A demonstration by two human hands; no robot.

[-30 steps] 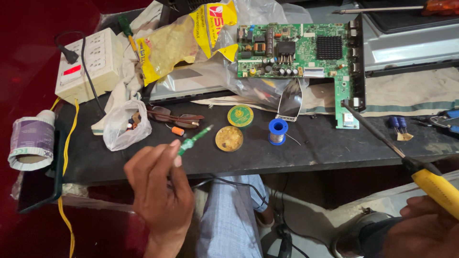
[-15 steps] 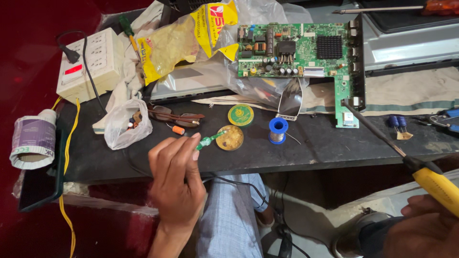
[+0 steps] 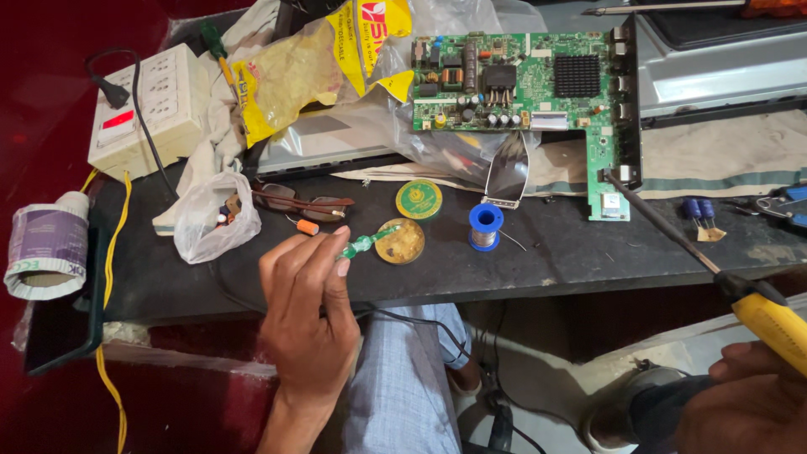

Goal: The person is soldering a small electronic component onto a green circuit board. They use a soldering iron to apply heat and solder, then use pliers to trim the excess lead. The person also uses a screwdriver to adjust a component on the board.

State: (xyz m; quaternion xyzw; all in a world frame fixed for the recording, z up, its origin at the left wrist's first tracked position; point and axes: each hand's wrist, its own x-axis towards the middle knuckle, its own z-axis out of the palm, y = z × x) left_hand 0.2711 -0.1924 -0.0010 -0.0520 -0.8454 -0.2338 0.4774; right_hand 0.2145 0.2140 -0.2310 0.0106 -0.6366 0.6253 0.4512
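The left hand (image 3: pixel 307 315) pinches a green tool (image 3: pixel 361 245), its tip pointing right and away onto the flux tin (image 3: pixel 400 242).

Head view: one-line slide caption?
Left hand dips a green tool into the open flux tin; right hand holds a yellow-handled soldering iron.

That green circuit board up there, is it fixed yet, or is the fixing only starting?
Only starting, it seems. Done: the green circuit board lies bare on the bench, and the flux tin sits open with its lid beside it. In hand: the left hand dips a small green part at the tin; the right hand holds the soldering iron, tip near the board's edge. No joint visibly worked.
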